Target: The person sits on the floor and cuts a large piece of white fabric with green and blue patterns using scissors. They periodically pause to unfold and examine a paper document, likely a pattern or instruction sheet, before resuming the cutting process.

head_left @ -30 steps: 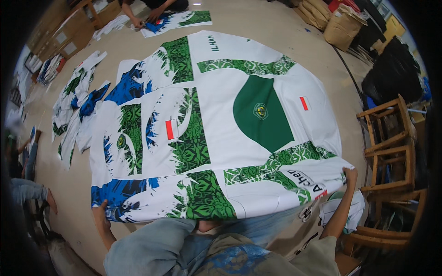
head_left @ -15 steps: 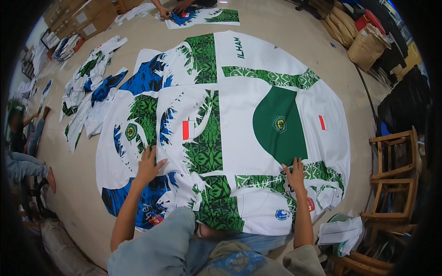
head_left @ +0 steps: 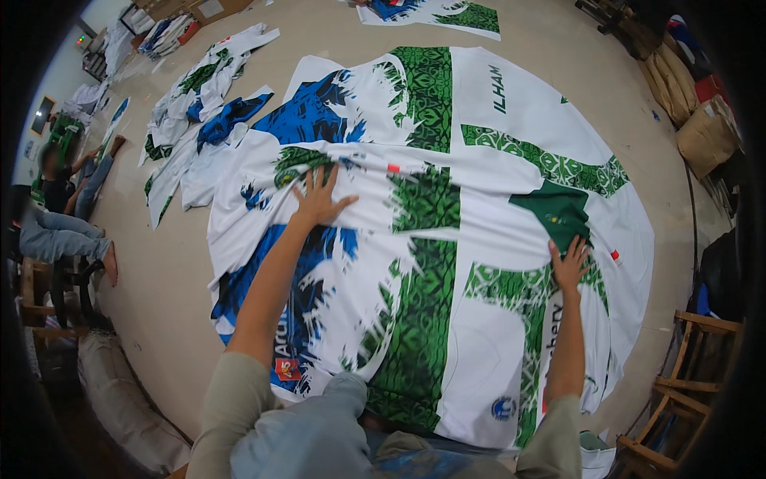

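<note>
A large printed fabric sheet point(head_left: 495, 335) in white, green and blue lies on the floor before my knees. Over its far half, an upper layer of the same fabric point(head_left: 479, 168) is bunched into folds. My left hand point(head_left: 321, 201) rests flat on those folds with fingers spread, beside a green-patterned patch. My right hand point(head_left: 570, 267) also presses down with fingers apart, at the near edge of a solid dark green panel point(head_left: 556, 214). Part of that panel is hidden in the folds. Neither hand grasps anything.
Crumpled printed cloth pieces point(head_left: 203, 120) lie at the far left, where people point(head_left: 76, 180) sit nearby. Another printed piece point(head_left: 455, 17) is at the far edge. Brown sacks point(head_left: 706, 136) and wooden stools point(head_left: 694, 359) stand on the right; a rolled bundle point(head_left: 132, 415) lies lower left.
Both hands have slid forward, pushing the upper fabric layer away from me into folds and uncovering more of the fabric nearest me. The view has also shifted leftward.
</note>
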Demonstrator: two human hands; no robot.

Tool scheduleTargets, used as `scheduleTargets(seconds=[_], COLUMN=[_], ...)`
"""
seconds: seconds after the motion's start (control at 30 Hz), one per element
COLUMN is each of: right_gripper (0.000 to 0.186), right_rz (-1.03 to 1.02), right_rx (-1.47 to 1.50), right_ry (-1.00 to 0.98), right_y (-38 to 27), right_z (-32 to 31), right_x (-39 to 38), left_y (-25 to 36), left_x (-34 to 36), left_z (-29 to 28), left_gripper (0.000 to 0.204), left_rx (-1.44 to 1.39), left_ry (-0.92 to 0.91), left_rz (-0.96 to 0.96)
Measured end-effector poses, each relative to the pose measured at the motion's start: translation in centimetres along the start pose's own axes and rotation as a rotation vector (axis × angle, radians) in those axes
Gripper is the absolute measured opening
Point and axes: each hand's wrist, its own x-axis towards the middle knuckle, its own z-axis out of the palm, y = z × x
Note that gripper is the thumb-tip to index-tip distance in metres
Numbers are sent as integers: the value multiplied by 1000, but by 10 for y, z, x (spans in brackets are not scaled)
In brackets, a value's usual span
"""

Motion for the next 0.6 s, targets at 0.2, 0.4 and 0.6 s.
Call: scheduleTargets(seconds=[0.2,0.4,0.6], right_gripper=[88,69,81], right_rz=[-159,-132,-87], right_rx=[223,168,57], right_ry=[16,256,120], right_y=[-29,-44,-24], right_z=[-27,-13,11], right_x=[80,-109,-201], left_y=[15,52,-8], left_x=[59,-131,-185], left_z=[-13,13,61], left_gripper=[90,82,88], left_rx=[-244,-266,1], left_ry=[305,205,119], left_rz=[4,40,-32])
